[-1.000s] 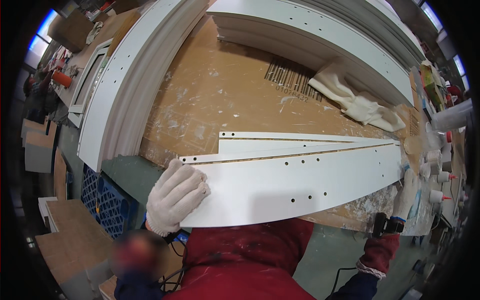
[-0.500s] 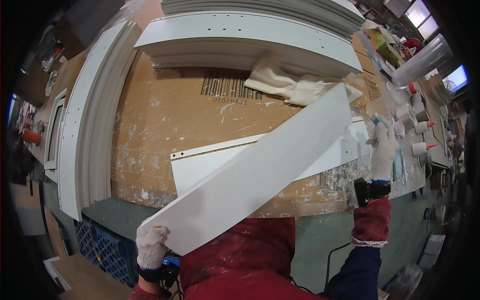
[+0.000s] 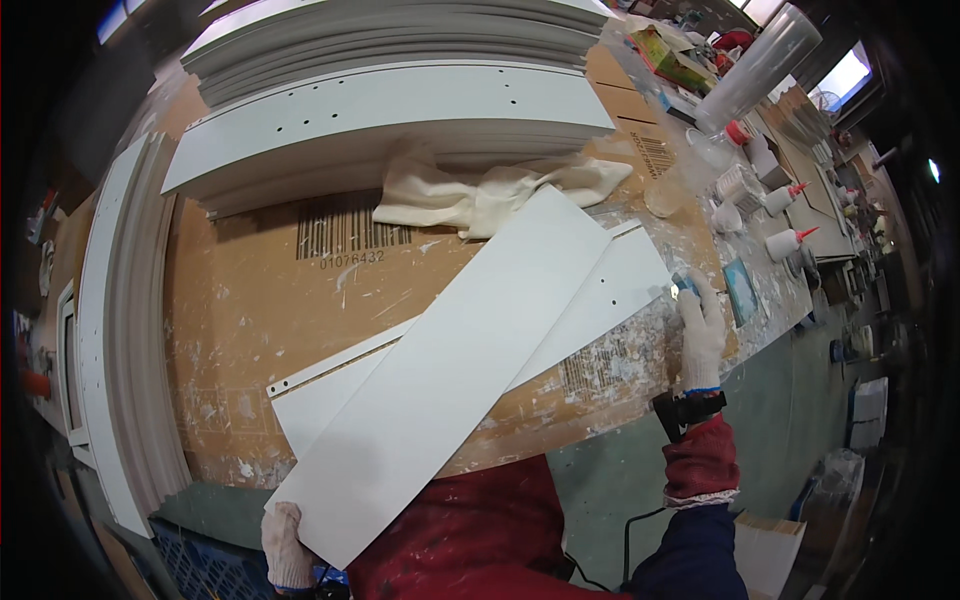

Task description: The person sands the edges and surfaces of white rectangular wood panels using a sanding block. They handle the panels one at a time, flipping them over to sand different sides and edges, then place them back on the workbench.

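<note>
My left hand (image 3: pixel 285 545), in a white glove, grips the near corner of a long white panel (image 3: pixel 450 380). That panel lies slanted across a second white panel (image 3: pixel 610 295) with small holes, which rests flat on the cardboard-covered bench (image 3: pixel 250 300). My right hand (image 3: pixel 700 335), also gloved, rests on the bench at the lower panel's right end. Its fingers point away from me, with a small blue thing (image 3: pixel 685 283) at the fingertips. Whether the hand holds it is unclear.
A stack of white panels (image 3: pixel 400 110) fills the back of the bench, with a crumpled white cloth (image 3: pixel 480 195) before it. Glue bottles with red tips (image 3: pixel 790 240) and stacked clear cups (image 3: pixel 760 65) stand at the right. Curved white pieces (image 3: pixel 110 330) lean at the left; a blue crate (image 3: pixel 200 565) sits below.
The top panel has swung from lying along the lower panel to a diagonal. My left hand drew its near end toward my body. My right hand stayed at the right end.
</note>
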A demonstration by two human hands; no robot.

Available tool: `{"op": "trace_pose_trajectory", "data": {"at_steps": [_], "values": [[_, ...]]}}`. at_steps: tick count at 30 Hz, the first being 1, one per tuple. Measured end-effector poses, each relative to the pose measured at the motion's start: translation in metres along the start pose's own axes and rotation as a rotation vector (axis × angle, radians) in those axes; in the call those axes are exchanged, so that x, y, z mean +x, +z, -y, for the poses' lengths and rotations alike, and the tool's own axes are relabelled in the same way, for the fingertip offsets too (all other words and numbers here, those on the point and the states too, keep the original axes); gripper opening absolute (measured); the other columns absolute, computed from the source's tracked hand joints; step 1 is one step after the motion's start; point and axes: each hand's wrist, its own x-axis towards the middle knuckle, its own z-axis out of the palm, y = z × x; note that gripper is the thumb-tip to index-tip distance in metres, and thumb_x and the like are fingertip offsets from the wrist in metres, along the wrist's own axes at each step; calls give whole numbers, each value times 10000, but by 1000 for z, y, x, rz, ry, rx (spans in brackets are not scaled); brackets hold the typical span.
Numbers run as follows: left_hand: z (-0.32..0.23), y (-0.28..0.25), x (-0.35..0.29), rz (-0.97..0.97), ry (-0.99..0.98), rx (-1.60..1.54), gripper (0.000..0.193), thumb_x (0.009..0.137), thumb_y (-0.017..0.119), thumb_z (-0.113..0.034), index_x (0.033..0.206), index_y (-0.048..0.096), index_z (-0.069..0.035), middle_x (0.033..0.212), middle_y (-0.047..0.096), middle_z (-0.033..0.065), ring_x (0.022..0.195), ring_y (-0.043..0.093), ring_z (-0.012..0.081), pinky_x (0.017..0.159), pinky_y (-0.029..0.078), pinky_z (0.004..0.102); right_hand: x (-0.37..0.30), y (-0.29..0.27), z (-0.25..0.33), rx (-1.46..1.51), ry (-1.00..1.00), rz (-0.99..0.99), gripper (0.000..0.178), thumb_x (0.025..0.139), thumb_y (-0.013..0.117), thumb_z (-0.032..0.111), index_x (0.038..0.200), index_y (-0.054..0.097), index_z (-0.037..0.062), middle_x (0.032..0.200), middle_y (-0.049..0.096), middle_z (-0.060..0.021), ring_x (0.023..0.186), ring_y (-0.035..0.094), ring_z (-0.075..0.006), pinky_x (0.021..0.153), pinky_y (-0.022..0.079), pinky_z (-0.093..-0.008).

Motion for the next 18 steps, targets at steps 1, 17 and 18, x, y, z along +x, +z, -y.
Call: {"op": "trace_pose_trajectory", "data": {"at_steps": [1,17,18], "values": [[-10,12,-9,0,-24,-50,386,898,550,-231,1193,535,18,1021,628,101,838,644,214,696,546,370,-1,1,2,38,24,-9,398,935,535,128,1300,522,-32,1270,571,-119,1154,533,-193,1000,392,-299],[-34,7,-44,-103,81,231,545,996,455,-376,1336,448,50,1285,541,182,1120,567,267,945,467,388,86,-23,-28,-460,-204,-185,477,895,597,221,1298,514,-20,1244,580,-194,1133,560,-293,949,435,-367],[-33,5,-44,-121,76,210,541,997,455,-372,1338,448,48,1288,539,181,1124,563,269,948,465,390,90,-20,-29,-700,-348,-231,483,892,598,233,1299,513,-12,1231,583,-207,1114,569,-319,933,444,-388]]}}
